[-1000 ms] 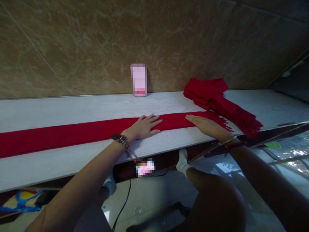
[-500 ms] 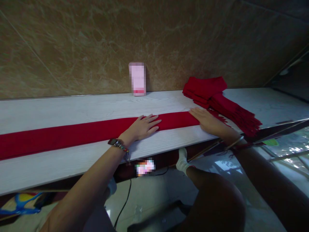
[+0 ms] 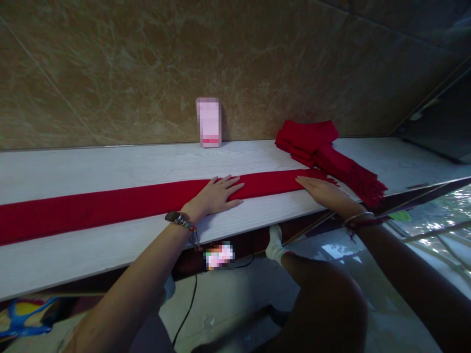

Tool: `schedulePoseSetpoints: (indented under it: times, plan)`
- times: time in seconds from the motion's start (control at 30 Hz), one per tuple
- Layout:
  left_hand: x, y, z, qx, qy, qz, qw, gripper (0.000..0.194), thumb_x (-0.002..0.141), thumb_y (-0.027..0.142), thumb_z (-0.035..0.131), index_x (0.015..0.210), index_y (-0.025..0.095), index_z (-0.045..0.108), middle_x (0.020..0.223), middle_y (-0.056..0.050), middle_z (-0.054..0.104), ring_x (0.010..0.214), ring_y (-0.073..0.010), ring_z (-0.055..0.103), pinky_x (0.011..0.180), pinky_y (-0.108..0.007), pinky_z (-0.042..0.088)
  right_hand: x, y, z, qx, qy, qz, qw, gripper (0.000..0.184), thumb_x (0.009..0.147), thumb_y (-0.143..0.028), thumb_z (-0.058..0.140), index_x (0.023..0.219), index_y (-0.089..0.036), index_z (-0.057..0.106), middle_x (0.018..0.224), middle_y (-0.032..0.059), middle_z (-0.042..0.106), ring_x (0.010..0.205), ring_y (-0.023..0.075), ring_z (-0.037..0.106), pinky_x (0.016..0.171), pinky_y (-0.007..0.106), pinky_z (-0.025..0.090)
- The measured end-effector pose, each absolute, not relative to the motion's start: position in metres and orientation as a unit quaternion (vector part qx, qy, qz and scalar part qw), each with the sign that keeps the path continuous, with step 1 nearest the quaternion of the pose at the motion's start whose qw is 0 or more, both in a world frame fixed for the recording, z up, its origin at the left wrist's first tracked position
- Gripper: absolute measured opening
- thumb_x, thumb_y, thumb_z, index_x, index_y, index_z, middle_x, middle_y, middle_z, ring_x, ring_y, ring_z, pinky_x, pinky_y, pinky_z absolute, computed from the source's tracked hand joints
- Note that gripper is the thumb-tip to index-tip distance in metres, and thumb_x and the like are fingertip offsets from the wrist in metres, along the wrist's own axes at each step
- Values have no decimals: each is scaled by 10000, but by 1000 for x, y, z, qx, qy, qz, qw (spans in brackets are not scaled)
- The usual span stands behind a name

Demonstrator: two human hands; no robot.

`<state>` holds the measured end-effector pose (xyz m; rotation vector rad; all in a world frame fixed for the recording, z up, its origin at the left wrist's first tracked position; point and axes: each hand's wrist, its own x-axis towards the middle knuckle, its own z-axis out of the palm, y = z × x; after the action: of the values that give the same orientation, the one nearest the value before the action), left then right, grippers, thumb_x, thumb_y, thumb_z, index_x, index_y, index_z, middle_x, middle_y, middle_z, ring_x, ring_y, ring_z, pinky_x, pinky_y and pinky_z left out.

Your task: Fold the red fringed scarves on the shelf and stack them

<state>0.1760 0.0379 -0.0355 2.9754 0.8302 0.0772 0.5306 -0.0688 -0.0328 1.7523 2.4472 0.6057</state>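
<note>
A long red scarf [image 3: 110,203], folded into a narrow strip, lies along the white board and runs out of view at the left. My left hand [image 3: 220,193] rests flat on it with the fingers spread. Near the scarf's fringed right end, my right hand [image 3: 321,189] lies with fingers stretched out, touching its front edge. Just behind that end sits a pile of folded red scarves [image 3: 307,139], their fringes hanging towards the board's front edge.
The white wood-grain board [image 3: 110,166] meets a brown marbled wall [image 3: 147,73]. A blurred pink box [image 3: 209,122] stands against the wall. Below are a blurred bright object [image 3: 220,256], a black cable [image 3: 188,309], a sock-covered foot [image 3: 275,244] and a blue item [image 3: 25,318].
My right hand has slid slightly to the right and down to the scarf's front edge, uncovering more of its fringed end. My left hand stays in place.
</note>
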Motion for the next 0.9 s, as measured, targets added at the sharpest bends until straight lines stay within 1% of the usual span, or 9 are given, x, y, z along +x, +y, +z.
schedulePoseSetpoints:
  times: [0.1,0.17,0.3,0.37,0.47,0.57,0.67,0.8,0.9]
  plan:
    - [175,37,-35,960,276,23,25,590,932,555,281,1433,245,311,1525,-60,263,1401,-253,221,1113,-472,194,532,-69,-23,553,809,192,40,524,793,-8,355,1266,-132,545,1255,130,617,1123,222,596,949,381,493]
    - [175,36,-34,960,278,20,27,588,931,561,277,1432,254,310,1526,-54,262,1401,-249,221,1114,-468,194,533,-67,-18,539,817,203,36,505,793,-3,366,1241,-127,564,1243,133,624,1123,232,595,956,399,486]
    - [175,35,-34,960,279,21,27,594,935,565,260,1440,254,294,1530,-53,246,1408,-258,198,1118,-478,181,536,-65,-17,509,825,246,16,496,813,9,343,1245,-106,557,1299,144,581,1198,241,534,1017,444,426]
    - [175,35,-34,959,281,19,27,598,936,562,266,1445,249,286,1533,-56,236,1411,-263,183,1121,-479,169,537,-67,-20,506,827,244,24,494,811,16,331,1229,-95,569,1276,149,597,1177,233,552,1003,431,439]
    - [175,35,-34,959,281,13,26,597,935,560,276,1445,250,285,1533,-59,235,1411,-267,182,1122,-485,163,538,-71,-26,515,825,227,49,498,799,10,345,1220,-117,580,1235,135,628,1121,220,594,944,403,488]
    - [175,34,-33,959,284,13,23,595,937,560,272,1443,249,292,1531,-63,239,1409,-271,188,1120,-491,162,540,-73,-28,528,814,235,55,491,802,-2,351,1221,-116,581,1225,139,634,1114,230,599,935,414,493]
    - [175,34,-33,959,283,15,21,598,936,565,258,1444,250,291,1530,-64,247,1409,-270,191,1118,-488,168,544,-69,-23,534,808,248,29,480,831,-12,329,1231,-110,576,1222,144,635,1119,235,595,981,442,458]
    - [174,35,-34,960,277,23,21,601,933,577,239,1439,258,300,1524,-59,265,1405,-266,205,1114,-486,183,551,-61,-17,538,793,283,-38,456,896,-79,319,1275,-190,548,1242,102,629,1174,233,557,1041,510,385]
    - [174,36,-36,960,277,25,18,599,934,576,238,1437,258,301,1522,-59,270,1402,-270,214,1111,-495,185,557,-61,-22,512,818,260,-28,456,885,-55,320,1237,-184,579,1196,95,658,1159,220,569,1031,500,400]
